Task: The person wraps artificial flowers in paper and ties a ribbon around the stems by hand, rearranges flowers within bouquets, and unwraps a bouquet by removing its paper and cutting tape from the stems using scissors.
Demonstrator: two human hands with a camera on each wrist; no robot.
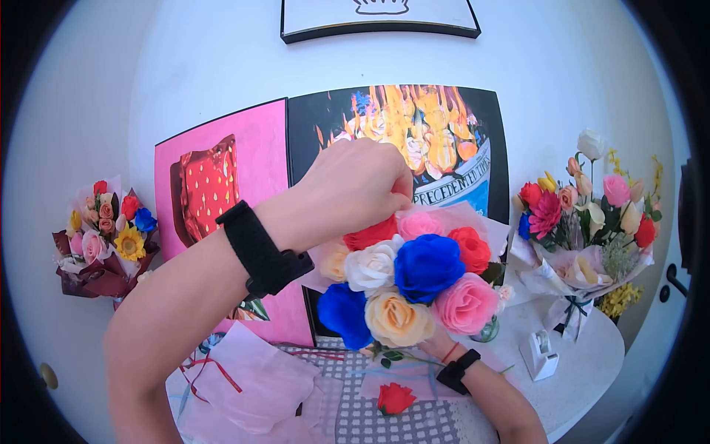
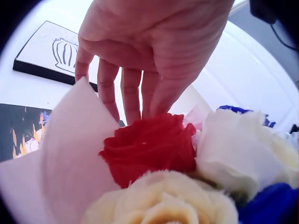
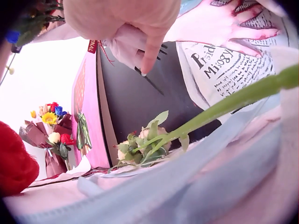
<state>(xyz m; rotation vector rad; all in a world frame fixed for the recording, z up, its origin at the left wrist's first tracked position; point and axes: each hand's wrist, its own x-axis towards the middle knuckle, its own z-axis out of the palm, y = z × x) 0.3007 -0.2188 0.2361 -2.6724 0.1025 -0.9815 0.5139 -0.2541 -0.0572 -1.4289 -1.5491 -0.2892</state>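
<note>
My left hand (image 1: 362, 185) is over the back of a bouquet of cloth-like roses, its fingers reaching down behind a red rose (image 2: 149, 147). That rose hides the fingertips, so I cannot tell whether they pinch anything. Pale pink wrapping paper (image 2: 70, 140) rises beside these fingers. Blue roses (image 1: 429, 268), a white rose (image 1: 372, 265), a cream rose (image 1: 399, 318) and pink roses (image 1: 466, 303) fill the bunch. Beneath the blooms, my right hand (image 1: 438, 345) grips the bouquet's gathered base, mostly hidden in the head view; paper (image 3: 127, 46) shows within its grasp.
Loose pink paper (image 1: 255, 385) and a single red rose (image 1: 396, 398) lie on the table. A white tape dispenser (image 1: 540, 355) stands at right. Wrapped bouquets flank both sides, one left (image 1: 111, 244), one right (image 1: 592, 222). Paintings (image 1: 259, 148) lean against the wall behind.
</note>
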